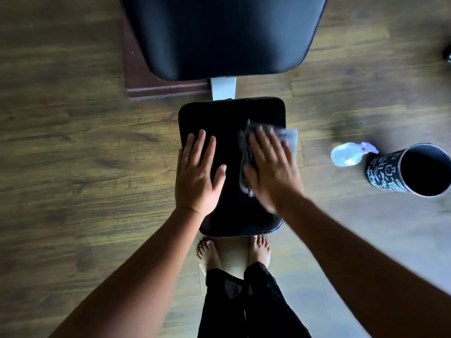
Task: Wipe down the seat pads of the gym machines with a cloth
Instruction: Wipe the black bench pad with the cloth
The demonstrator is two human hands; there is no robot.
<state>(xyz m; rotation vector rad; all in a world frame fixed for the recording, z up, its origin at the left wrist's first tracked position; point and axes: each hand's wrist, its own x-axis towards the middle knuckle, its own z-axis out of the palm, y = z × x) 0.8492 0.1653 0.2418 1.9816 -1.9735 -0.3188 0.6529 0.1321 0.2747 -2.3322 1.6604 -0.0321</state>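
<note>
A small black seat pad (pixel 227 113) of a gym bench lies right below me, with a larger black back pad (pixel 219 32) beyond it. My left hand (pixel 199 174) rests flat on the seat pad's left side, fingers spread, holding nothing. My right hand (pixel 271 164) presses a grey cloth (pixel 288 136) flat against the pad's right side. That hand is blurred by motion. The cloth pokes out past my fingertips and over the pad's right edge.
A clear spray bottle (pixel 346 154) with a purple trigger lies on the wooden floor (pixel 73 142) to the right, beside a black patterned cylindrical bin (pixel 388 174). A white frame post (pixel 223 87) joins the two pads. A dark mat (pixel 146 79) lies under the bench. My bare feet (pixel 210 252) stand at the seat's near edge.
</note>
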